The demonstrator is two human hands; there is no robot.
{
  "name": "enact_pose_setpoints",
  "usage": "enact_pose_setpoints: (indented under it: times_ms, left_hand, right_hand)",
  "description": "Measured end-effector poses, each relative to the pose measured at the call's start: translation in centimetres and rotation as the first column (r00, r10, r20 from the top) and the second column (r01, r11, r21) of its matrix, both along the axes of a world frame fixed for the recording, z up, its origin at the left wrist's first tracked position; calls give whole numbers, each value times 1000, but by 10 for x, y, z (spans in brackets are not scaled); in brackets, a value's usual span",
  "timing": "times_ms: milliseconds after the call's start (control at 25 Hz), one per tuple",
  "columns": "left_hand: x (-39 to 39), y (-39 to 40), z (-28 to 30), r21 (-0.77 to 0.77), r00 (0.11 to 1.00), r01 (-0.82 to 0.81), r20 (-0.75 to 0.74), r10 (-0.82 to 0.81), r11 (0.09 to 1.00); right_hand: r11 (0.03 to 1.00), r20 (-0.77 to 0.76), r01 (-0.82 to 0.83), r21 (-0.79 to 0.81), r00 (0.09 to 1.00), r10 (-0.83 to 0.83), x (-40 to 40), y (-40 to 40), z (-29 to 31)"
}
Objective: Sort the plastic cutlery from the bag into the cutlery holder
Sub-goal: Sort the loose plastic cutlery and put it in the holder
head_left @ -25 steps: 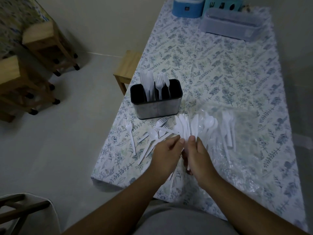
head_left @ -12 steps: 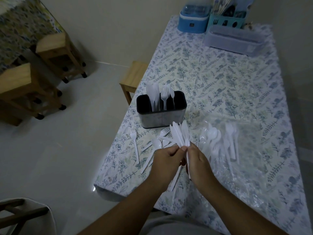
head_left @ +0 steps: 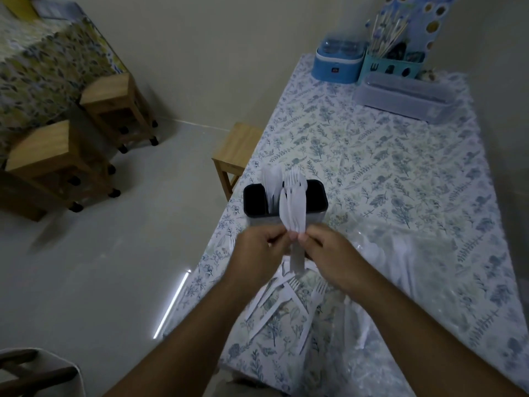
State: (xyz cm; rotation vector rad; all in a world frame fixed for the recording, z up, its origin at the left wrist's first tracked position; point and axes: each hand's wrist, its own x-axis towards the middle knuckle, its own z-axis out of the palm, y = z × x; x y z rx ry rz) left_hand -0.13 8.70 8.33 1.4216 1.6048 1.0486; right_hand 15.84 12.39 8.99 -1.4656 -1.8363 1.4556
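My left hand [head_left: 257, 255] and my right hand [head_left: 333, 257] meet above the table, both pinching an upright bundle of white plastic knives [head_left: 292, 214]. The bundle stands just in front of the black cutlery holder [head_left: 253, 200], which has white knives and forks [head_left: 293, 179] standing in its middle sections. Loose white forks [head_left: 289, 293] lie on the floral tablecloth below my hands. The clear plastic bag [head_left: 400, 253] with more white cutlery lies to the right of my right hand.
At the table's far end stand a blue box [head_left: 336, 64], a teal caddy [head_left: 390, 67] and a clear lidded container [head_left: 403, 96]. A wooden stool [head_left: 236, 150] stands by the table's left edge; more wooden stools [head_left: 57, 150] on the floor at left.
Both hands lifted the bundle of knives off the table and gathered it upright, closer to the holder. The view has tilted up and nearer.
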Motion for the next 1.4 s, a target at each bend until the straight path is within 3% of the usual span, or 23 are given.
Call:
enact_pose_setpoints:
  times_ms: [160,320,440,520,640,760,840,920,1000,1080,1160,1200,1400]
  left_hand:
    - [-29,48,23,182,994,-18,-106,38,983]
    - [-41,73,22,284,984,-38,-155,85,958]
    - [-41,75,5,294,980,-73,-155,123,953]
    - [-39,70,-7,260,980,-72,-163,117,963]
    - [-40,63,-20,202,956,10,-288,50,979]
    - [-44,57,-20,231,906,64,-421,40,971]
    - [-46,48,-15,265,867,60,-492,82,962]
    - [-49,31,-15,267,864,-47,-472,173,962]
    - [-55,7,-25,146,872,-235,-406,275,961]
    - [-62,-17,-50,-117,858,-393,-404,318,912]
    - [-61,-38,-81,-391,868,-430,-428,253,814]
    - [-59,-45,-93,-458,871,-419,-447,205,784]
    - [-54,-52,-103,-432,803,-389,-592,70,814]
  right_hand:
    - [974,-45,69,216,997,-61,-28,48,29]
    - [927,-50,106,360,994,-95,-47,70,18]
    - [932,-70,138,336,990,-121,-55,69,5]
    - [940,1,78,331,997,-83,-57,67,-8]
    - [942,118,-8,336,992,-34,-56,63,-22]
    - [921,187,9,389,978,-88,-49,55,-20]
    - [900,154,55,433,979,-134,-43,43,-16]
    - [907,95,120,403,981,-172,-33,28,-16]
    - [928,96,157,339,975,-200,-23,7,-24]
    - [957,140,122,263,977,-163,-14,-17,-37]
    - [984,169,79,160,980,-106,-10,-38,-51]
    - [991,171,69,110,981,-87,-9,-47,-58]
    - [996,189,74,-46,980,-64,-6,-66,-72]
